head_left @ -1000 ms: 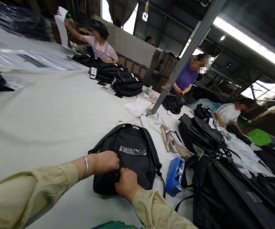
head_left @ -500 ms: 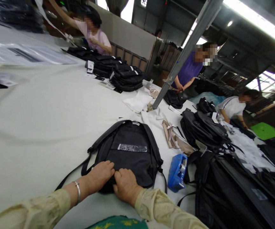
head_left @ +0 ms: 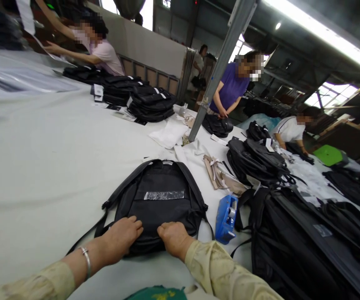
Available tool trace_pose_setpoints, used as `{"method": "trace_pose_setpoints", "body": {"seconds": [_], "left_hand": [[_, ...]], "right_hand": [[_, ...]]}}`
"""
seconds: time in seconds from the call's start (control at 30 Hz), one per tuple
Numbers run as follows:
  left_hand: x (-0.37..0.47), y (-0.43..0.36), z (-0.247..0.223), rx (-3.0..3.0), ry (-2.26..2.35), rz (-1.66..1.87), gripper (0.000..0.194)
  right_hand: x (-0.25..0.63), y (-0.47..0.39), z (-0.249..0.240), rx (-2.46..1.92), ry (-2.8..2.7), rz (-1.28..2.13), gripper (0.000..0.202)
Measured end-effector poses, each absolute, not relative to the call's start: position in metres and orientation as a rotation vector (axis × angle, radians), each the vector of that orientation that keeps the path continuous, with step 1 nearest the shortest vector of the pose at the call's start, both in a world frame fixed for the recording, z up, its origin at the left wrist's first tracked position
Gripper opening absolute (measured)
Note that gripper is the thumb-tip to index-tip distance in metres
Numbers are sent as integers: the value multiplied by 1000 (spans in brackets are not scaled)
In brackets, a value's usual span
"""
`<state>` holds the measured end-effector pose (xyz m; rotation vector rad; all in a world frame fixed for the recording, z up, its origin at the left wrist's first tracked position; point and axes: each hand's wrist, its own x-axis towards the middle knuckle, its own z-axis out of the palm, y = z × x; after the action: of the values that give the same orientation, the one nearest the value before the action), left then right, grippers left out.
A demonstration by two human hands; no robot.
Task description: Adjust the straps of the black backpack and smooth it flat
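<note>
Both arms are covered by long, loose sleeves of pale yellowish-beige cloth, creased and a little mottled with faint darker marks. The left sleeve [head_left: 26,287] ends partway up the forearm, leaving the wrist bare; the right sleeve [head_left: 217,271] reaches down to the wrist and bunches in soft folds at its cuff. A thin silver-coloured bangle [head_left: 86,257] circles the left wrist, just behind the left hand [head_left: 122,237]. The right hand [head_left: 173,237] wears nothing. At the bottom edge of the view shows a patch of green garment [head_left: 156,293] with small yellow marks
</note>
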<state>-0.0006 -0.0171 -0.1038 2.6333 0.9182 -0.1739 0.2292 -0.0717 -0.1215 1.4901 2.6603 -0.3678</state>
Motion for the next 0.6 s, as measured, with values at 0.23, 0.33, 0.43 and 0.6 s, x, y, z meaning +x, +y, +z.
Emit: {"method": "trace_pose_setpoints", "body": {"seconds": [0.23, 0.33, 0.43, 0.6], "left_hand": [[31, -29, -121, 2657, 1004, -256, 28], [31, -28, -122, 2686, 961, -249, 34], [33, -28, -125, 2696, 943, -230, 29], [41, -29, -128, 2664, 1074, -97, 25]], "right_hand": [[228, -72, -123, 1489, 2670, -338, 13], [228, -79, -122, 1513, 2676, -339, 15], [220, -84, -123, 1565, 2684, -376, 24], [188, -72, -128, 1793, 2536, -454, 33]]}}
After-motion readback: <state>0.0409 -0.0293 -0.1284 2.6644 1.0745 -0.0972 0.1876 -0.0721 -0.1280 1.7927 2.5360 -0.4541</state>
